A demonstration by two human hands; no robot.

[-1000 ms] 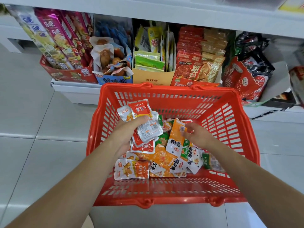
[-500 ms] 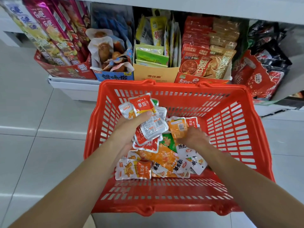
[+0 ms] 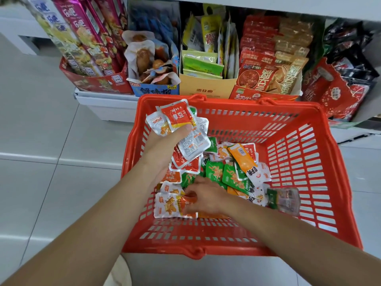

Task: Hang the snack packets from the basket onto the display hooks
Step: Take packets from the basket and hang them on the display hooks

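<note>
A red plastic basket (image 3: 309,172) stands on the floor with several small snack packets (image 3: 237,176) in red, orange and green heaped inside. My left hand (image 3: 162,147) grips a fanned bunch of red-and-white packets (image 3: 181,124) above the basket's left side. My right hand (image 3: 206,197) reaches low to the basket's near left, its fingers curled on an orange-and-white packet (image 3: 169,205) lying there. A blurred packet (image 3: 284,200) is at the right of the heap. No display hooks are in view.
Behind the basket a low white shelf (image 3: 99,100) carries cardboard display boxes: a tan box (image 3: 206,89), a blue box (image 3: 154,90), red boxes (image 3: 92,83) and dark bags (image 3: 350,65) at the right. Grey floor tiles (image 3: 41,141) spread to the left.
My right hand has moved from the middle of the heap to the near left packet. My left hand has lifted its bunch slightly higher. The view has shifted closer to the shelf.
</note>
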